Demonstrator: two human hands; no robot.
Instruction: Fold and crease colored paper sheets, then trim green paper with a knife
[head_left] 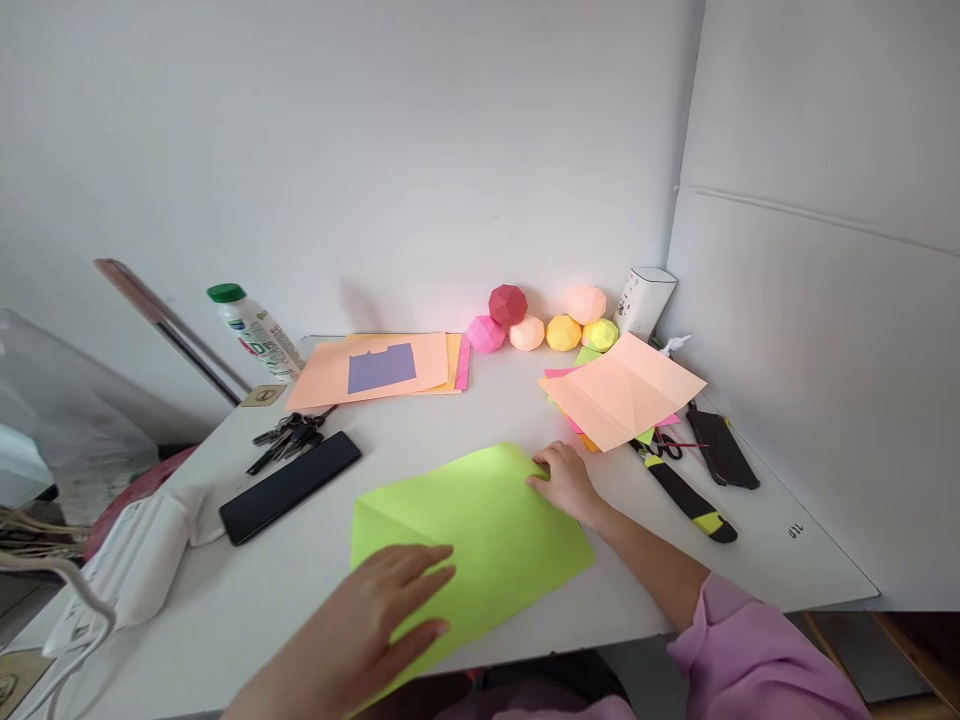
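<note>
A lime-green sheet of paper (487, 530) with crease lines lies on the white table, close to its front edge. At the sheet's far right edge, my right hand (568, 485) has its fingers curled, gripping the paper there. My left hand (394, 610) is over the sheet's near left part, fingers apart and holding nothing; whether it touches the paper I cannot tell. To the right of the sheet, a creased peach sheet (630, 385) rests on top of other coloured papers.
Left of the sheet are a black phone (291, 488), keys (292, 435) and a power strip (124, 575). Behind stand a bottle (255, 330), a paper stack (322, 375) and faceted paper balls (508, 306). A utility knife (686, 495) and black case (724, 450) lie right.
</note>
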